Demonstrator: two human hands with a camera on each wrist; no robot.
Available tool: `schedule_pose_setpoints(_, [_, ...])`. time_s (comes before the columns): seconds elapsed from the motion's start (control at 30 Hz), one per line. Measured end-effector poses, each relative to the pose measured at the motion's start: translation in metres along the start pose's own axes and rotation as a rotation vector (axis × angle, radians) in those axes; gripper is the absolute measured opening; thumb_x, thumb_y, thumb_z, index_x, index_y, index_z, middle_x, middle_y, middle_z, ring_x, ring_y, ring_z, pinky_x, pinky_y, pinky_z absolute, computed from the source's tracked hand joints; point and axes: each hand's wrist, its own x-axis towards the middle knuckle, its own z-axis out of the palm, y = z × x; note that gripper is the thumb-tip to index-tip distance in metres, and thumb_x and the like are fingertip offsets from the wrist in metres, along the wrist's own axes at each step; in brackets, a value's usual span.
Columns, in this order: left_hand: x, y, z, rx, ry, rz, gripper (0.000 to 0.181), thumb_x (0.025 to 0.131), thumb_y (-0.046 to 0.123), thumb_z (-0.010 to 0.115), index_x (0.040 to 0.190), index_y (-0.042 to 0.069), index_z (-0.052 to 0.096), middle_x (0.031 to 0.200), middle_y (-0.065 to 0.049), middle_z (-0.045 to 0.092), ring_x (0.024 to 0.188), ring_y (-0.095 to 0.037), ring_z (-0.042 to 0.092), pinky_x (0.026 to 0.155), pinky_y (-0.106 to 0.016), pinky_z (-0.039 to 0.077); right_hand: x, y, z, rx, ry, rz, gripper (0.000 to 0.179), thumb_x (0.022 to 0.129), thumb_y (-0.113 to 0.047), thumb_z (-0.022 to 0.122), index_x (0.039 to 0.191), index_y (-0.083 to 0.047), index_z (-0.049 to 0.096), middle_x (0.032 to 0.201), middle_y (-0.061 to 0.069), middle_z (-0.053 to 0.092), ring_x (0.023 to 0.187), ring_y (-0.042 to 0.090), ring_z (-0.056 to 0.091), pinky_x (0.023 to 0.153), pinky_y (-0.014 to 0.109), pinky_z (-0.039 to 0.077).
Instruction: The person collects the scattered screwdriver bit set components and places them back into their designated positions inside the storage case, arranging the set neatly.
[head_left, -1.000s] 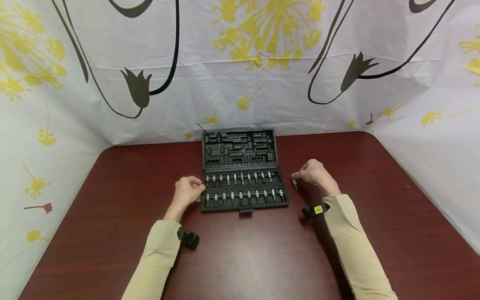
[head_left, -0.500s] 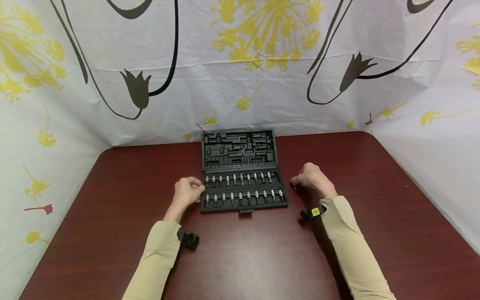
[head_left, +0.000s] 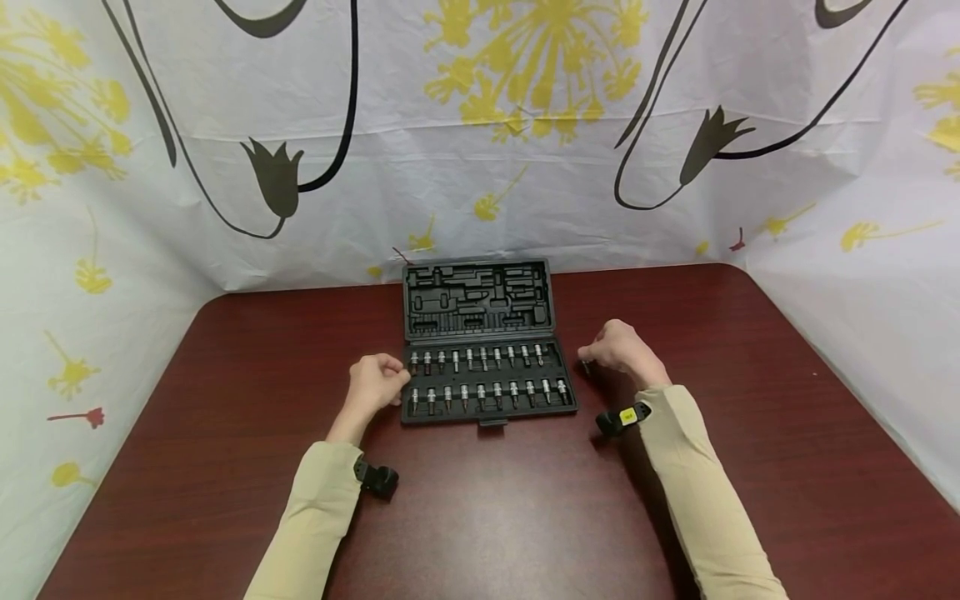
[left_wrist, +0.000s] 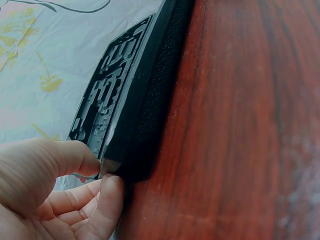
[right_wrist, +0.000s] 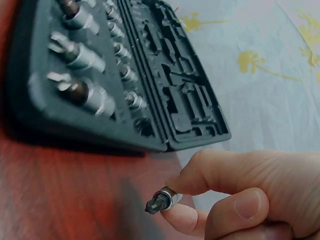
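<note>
A black plastic case [head_left: 487,377] lies open on the table, its moulded lid [head_left: 480,298] folded back toward the wall. Two rows of silver bit sockets [right_wrist: 87,57] fill its base, with a vacant slot [right_wrist: 145,126] at the right end of the back row. My left hand [head_left: 372,385] pinches the left side of the case between thumb and fingers, at its edge [left_wrist: 111,165] in the left wrist view. Just right of the case, my right hand [head_left: 621,346] holds a bit socket [right_wrist: 164,200] between thumb and index finger, its dark cross-shaped tip pointing away from the hand.
The dark red wooden table [head_left: 480,508] extends around the case on both sides and in front. A white sheet [head_left: 360,225] with yellow and grey flower prints hangs close behind the lid. A latch [head_left: 492,422] juts from the case's front edge.
My right hand has shifted slightly left toward the case with the bit socket, whose visible part in the head view has turned and shrunk behind the fingers. My left hand stays put.
</note>
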Motion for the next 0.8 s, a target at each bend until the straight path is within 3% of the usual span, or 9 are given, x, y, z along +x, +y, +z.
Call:
schedule_pose_setpoints(0.4, [0.0, -0.001, 0.001, 0.002, 0.004, 0.004, 0.012, 0.083, 0.004, 0.061, 0.09, -0.005, 0.064, 0.076, -0.016, 0.067, 0.043, -0.011, 0.057, 0.046, -0.027, 0.052, 0.007, -0.024, 0.005, -0.029, 0.036, -0.06, 0.047, 0.082, -0.02, 0.063, 0.046, -0.016, 0.034, 0.046, -0.006, 0.024, 0.042, 0.008, 0.022, 0.043, 0.024, 0.022])
schedule_pose_setpoints(0.8, [0.001, -0.001, 0.0, 0.004, -0.01, -0.014, 0.014, 0.084, 0.004, 0.06, 0.092, -0.006, 0.064, 0.078, -0.017, 0.067, 0.045, -0.012, 0.058, 0.048, -0.029, 0.052, 0.013, -0.039, 0.018, -0.038, 0.046, -0.114, 0.047, 0.083, -0.016, 0.066, 0.045, -0.015, 0.038, 0.044, -0.006, 0.026, 0.04, 0.008, 0.024, 0.042, 0.024, 0.025])
